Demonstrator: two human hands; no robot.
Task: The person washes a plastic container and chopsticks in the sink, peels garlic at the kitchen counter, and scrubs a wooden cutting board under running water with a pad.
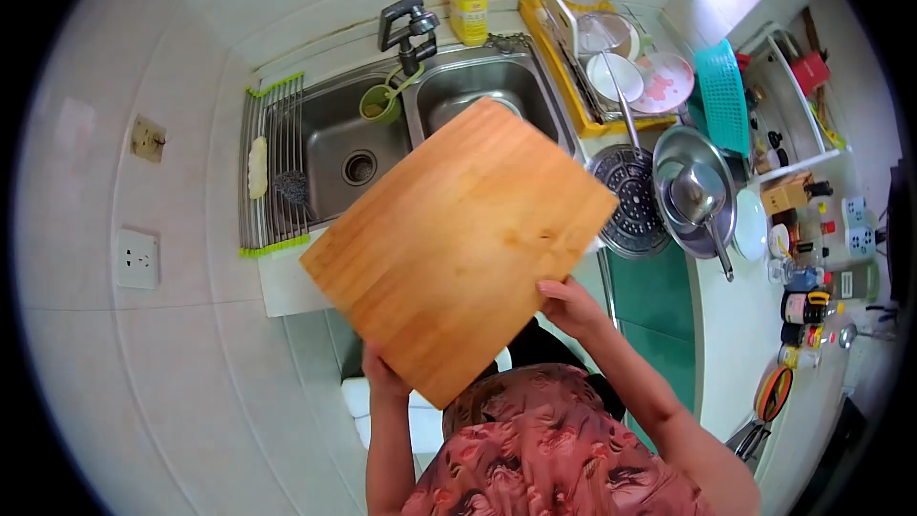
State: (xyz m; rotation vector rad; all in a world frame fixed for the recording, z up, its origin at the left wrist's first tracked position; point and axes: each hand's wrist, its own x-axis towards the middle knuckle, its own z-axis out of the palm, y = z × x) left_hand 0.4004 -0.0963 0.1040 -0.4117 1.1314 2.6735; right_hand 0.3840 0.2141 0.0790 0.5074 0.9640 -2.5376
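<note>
A large wooden cutting board [468, 244] is held up in front of me, tilted, its near corner pointing toward my body. My left hand [384, 375] grips its lower left edge, with most of the fingers hidden beneath the wood. On the right edge, my right hand [569, 308] is closed on the board, thumb on top and fingers underneath. Behind the board lies the double sink [334, 148], whose right basin is partly covered by it. A green ladle-like scoop [380, 105] rests on the divider between the basins.
A black faucet [409, 31] and a yellow bottle [468, 2] stand behind the sink. The roll-up rack [277, 162] carries a scrubber. At right are a dish rack [573, 105], a steamer plate [629, 199], a metal colander [683, 158], a teal basket [723, 96] and several bottles.
</note>
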